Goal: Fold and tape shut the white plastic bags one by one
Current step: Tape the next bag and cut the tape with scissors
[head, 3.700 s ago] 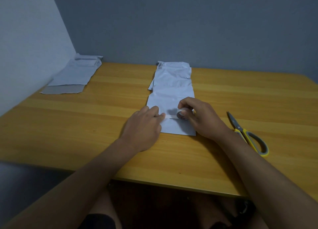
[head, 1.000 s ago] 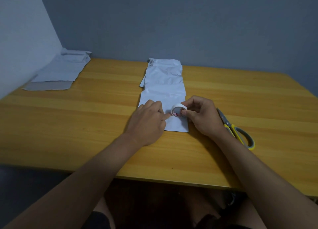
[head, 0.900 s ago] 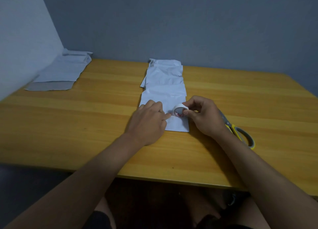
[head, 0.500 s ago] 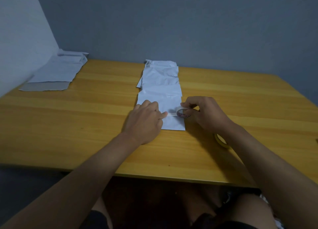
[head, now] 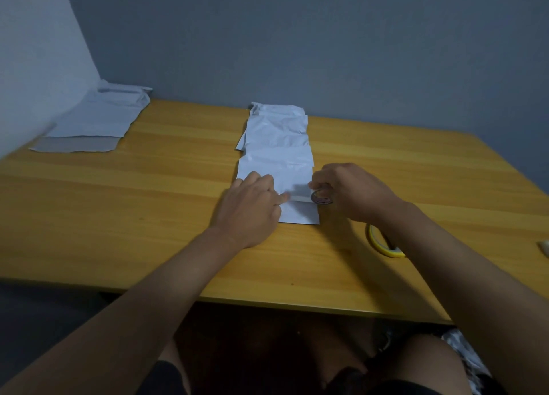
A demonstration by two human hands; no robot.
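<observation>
A long white plastic bag (head: 277,145) lies lengthwise in the middle of the wooden table (head: 133,210), its near end folded over. My left hand (head: 252,207) rests on the bag's left side, its index finger pressing down the start of a tape strip across the fold. My right hand (head: 350,191) grips a small tape roll (head: 321,198) at the bag's right edge, with tape stretched between roll and finger.
Other white bags (head: 95,121) are piled at the far left corner by the wall. Yellow-handled scissors (head: 383,243) lie under my right forearm, mostly hidden. A small pale object (head: 544,246) sits at the right frame edge.
My right hand has drawn the tape roll rightward across the fold to the bag's right edge. My left hand has stayed on the tape's start. The view shifted and my forearm now hides the scissors.
</observation>
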